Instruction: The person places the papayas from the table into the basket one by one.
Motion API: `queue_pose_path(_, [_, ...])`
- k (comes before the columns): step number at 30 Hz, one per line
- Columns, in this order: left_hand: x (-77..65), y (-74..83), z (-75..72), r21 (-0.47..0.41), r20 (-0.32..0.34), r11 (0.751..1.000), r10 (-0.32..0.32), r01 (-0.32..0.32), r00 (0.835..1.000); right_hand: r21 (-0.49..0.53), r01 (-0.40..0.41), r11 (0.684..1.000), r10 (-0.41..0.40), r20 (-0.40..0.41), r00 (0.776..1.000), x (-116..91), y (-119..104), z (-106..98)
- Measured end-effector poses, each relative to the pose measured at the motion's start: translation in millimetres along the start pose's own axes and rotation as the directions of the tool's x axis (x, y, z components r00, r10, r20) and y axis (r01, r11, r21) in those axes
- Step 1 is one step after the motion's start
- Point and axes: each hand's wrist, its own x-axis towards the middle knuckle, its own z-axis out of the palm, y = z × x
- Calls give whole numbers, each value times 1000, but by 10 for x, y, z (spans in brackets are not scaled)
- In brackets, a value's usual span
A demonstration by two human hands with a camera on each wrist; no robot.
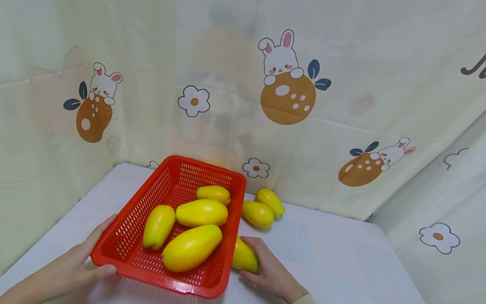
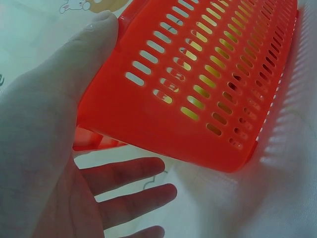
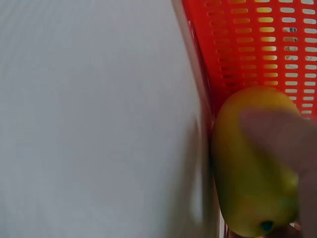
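A red plastic basket [image 1: 237,211] with slotted walls holds several yellow mangoes [image 1: 202,213]. My left hand [image 1: 81,264] grips its near left corner, the thumb on the front rim and the index finger along the left side. In the left wrist view the other fingers [image 2: 133,206] extend below the rim, off the basket. Right of the basket, my right hand [image 1: 271,268] holds a yellow mango with a greenish end [image 1: 244,256] close against the basket's outer wall. The basket's edge hides part of this mango in the head view; its dark stem end shows in the right wrist view.
Two more mangoes [image 1: 258,214] lie together on the white table [image 1: 322,253], behind the right hand and beside the basket. A cream curtain [image 1: 228,63] printed with rabbits, fruit and flowers hangs along the table's back and sides.
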Motion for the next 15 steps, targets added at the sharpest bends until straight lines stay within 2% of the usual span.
queue_pose_path(5, [-29, 19, 0, 77, -62, 994, 80, -75, 995, -18, 2, 1000, -3, -10, 1000, 10, -15, -8])
queue_pose_path(12, [12, -11, -7, -44, 24, 999, -28, 29, 999, 61, -24, 998, 26, -37, 999, -1, -20, -54])
queue_pose_path(15, [17, -6, -5, -21, 9, 1000, -17, 17, 1000, 111, -16, 994, 24, -69, 997, -15, -1, -95])
